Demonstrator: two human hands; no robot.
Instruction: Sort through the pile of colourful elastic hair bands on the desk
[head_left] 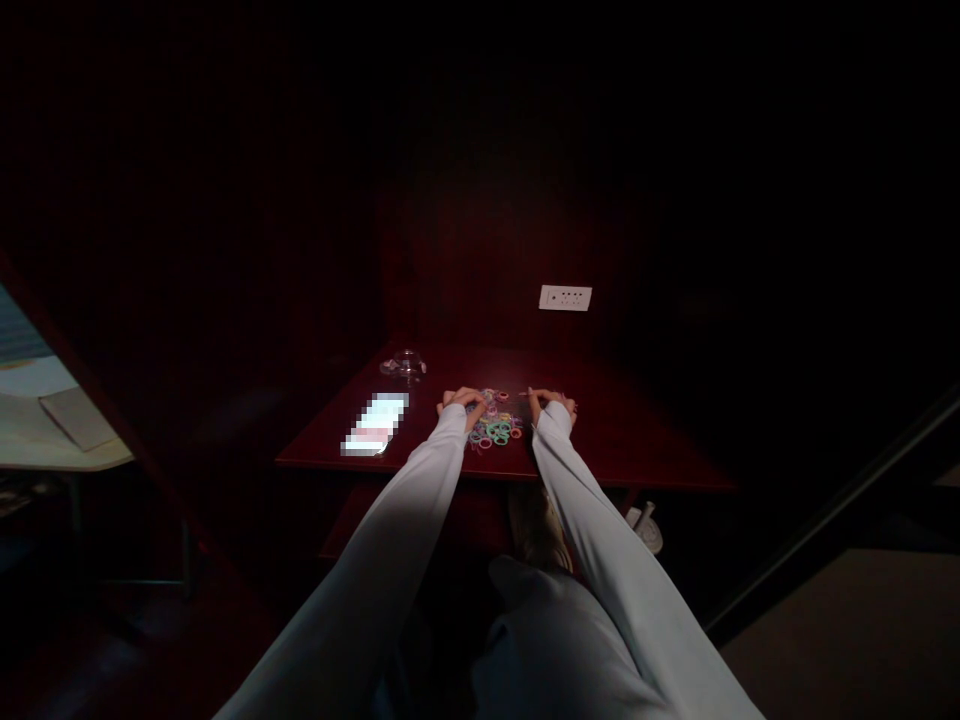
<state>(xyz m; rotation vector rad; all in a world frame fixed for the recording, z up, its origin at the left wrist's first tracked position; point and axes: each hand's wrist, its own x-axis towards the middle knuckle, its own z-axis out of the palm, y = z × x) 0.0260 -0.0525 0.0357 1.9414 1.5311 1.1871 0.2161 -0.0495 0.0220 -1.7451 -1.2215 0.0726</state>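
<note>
A loose pile of small pastel hair ties (497, 432), in mint, pink, purple and yellow, lies on the dark red desk (615, 430). At the pile's left edge is my left hand (459, 402), its fingers bent and their tips close against the thumb; what is between them is too small to make out. My right hand (553, 403) rests just right of the pile, fingers curled and thumb and forefinger together, pointing left. A tiny pinkish bit shows at those fingertips, but I cannot tell what it is. Both forearms wear long pale sleeves.
Left of the pile lies a phone (375, 425) with a bright, blurred screen. Behind it stands a clear plastic container (407, 364) with pinkish parts. A white socket plate (565, 298) is on the back wall. Dark panels rise on both sides; a pale table (97, 455) stands far left.
</note>
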